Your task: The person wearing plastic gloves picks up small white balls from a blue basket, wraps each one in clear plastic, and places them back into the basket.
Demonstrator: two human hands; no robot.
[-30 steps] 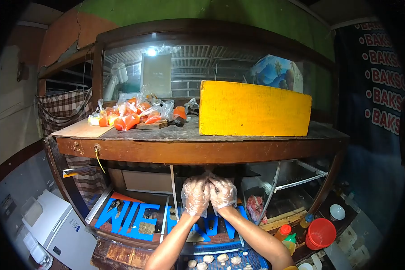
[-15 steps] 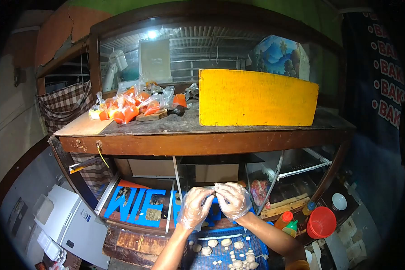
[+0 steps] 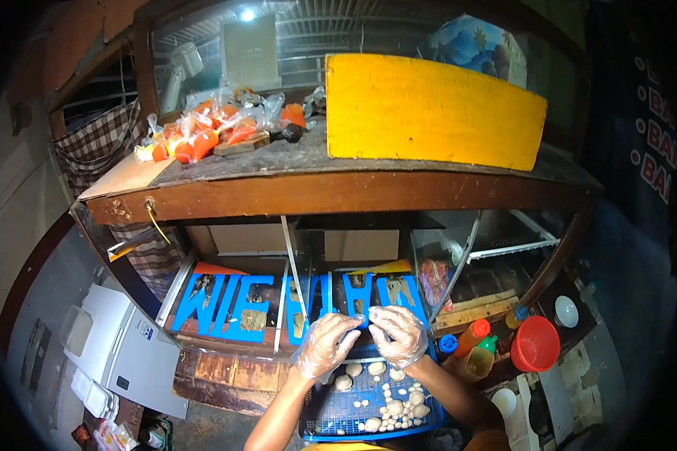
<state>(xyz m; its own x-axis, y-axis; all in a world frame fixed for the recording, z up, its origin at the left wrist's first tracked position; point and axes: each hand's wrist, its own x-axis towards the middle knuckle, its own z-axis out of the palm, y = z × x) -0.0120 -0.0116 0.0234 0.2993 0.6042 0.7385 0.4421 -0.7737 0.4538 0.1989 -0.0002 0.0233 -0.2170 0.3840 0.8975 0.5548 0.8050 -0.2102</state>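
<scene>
**Hands over blue basket, fingertips nearly meeting, grip contents unclear**

Left hand (image 3: pixel 327 346) and right hand (image 3: pixel 400 336) both in clear plastic gloves (image 3: pixel 410 329), over the far part of the blue basket (image 3: pixel 329 415). Fingers half curled, set narrow, tips close together. Can't tell whether either pinches a small piece.

Pale lumps (image 3: pixel 394 407) are inside the basket: mixed sizes, bunched toward its right and near side, a few bigger ones by its far rim. Near left mesh mostly bare.

Handling notes, judgement only: stay low over the basket so drops land inside. Light fingertip pressure; lumps look soft and may dent or stick. Bare mesh on the left is the better spot to set pieces apart. Keep glove film snug at the tips so it doesn't fold into the grip.

Text: beyond the basket, blue lettering (image 3: pixel 257 307) reads "WIE" at its left end; the rest is broken up and partly behind the hands. Far right of the basket, dark banner (image 3: pixel 654 233) shows partial lines starting "BA", cut off by shadow. Left of the basket, white chest (image 3: pixel 158 368) has a small label (image 3: pixel 144 328), unreadable. Orange bottle (image 3: pixel 471 338) just right of the basket: no legible brand.
</scene>
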